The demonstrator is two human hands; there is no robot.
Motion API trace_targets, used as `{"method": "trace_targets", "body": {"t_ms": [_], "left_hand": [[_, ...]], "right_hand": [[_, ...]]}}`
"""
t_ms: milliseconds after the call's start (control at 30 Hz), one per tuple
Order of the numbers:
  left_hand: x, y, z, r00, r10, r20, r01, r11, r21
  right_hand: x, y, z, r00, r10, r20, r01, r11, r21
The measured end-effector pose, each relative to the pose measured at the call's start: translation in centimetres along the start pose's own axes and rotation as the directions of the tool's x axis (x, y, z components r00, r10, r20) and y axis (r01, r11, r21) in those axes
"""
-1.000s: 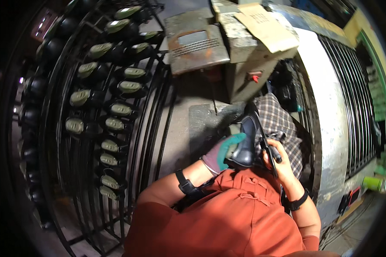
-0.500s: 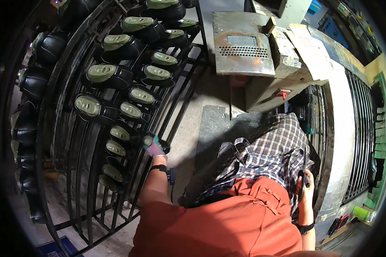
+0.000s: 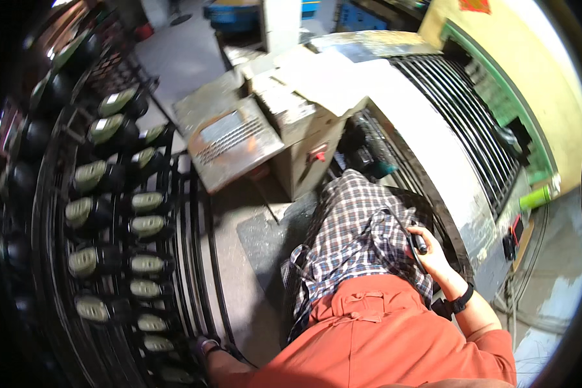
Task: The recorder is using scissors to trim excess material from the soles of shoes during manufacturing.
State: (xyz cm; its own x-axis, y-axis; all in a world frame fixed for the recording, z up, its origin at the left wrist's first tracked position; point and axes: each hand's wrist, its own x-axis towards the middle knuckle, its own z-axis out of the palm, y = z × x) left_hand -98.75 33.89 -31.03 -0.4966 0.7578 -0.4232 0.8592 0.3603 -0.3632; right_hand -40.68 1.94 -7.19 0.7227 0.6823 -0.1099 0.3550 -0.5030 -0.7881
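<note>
My right hand (image 3: 431, 251), bare, is closed around the black handle (image 3: 421, 244) of a tool with a thin, dark, curved part; its exact kind does not show. It is held just over the checked apron cloth (image 3: 349, 223) at my waist. Low on the left, my left hand (image 3: 207, 346) is by the edge of a black metal rack (image 3: 204, 284). Shadow and blur hide its fingers and anything in them. Black shoes with olive-green lasts in them, such as this shoe (image 3: 150, 226), sit in rows on the rack.
Ahead stands a metal box machine (image 3: 304, 152) with a red switch (image 3: 317, 154) and a perforated plate (image 3: 229, 136). To the right runs a large white housing (image 3: 414, 123) with a barred opening (image 3: 462, 116). A green bottle (image 3: 537, 196) is at far right.
My view has swung to the right, so the rack now lies further left. My left hand is lower in view and its gloved fingers no longer show clearly. My right hand keeps the black-handled tool.
</note>
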Motion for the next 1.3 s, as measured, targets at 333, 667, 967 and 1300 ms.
{"method": "trace_targets", "body": {"t_ms": [333,667,967,1300], "left_hand": [[-7.5,19.5,-7.3,0.683,0.711,-0.167,-0.414,0.189,-0.890],[-53.2,40.3,-29.5,-0.595,0.728,-0.342,-0.646,-0.686,-0.336],[-80.4,61.7,-23.0,-0.822,0.569,0.032,-0.555,-0.812,0.181],[-103.3,79.1,-13.5,-0.880,0.472,-0.044,-0.422,-0.739,0.526]], "right_hand": [[-3.1,0.7,-10.9,0.919,-0.096,-0.382,-0.031,0.949,-0.314],[-11.6,12.1,-19.8,0.630,0.061,-0.774,-0.418,0.867,-0.272],[-14.1,15.8,-19.9,0.602,-0.041,-0.798,-0.406,0.845,-0.349],[-17.5,17.3,-19.4,0.765,0.162,-0.624,-0.401,0.878,-0.263]]}}
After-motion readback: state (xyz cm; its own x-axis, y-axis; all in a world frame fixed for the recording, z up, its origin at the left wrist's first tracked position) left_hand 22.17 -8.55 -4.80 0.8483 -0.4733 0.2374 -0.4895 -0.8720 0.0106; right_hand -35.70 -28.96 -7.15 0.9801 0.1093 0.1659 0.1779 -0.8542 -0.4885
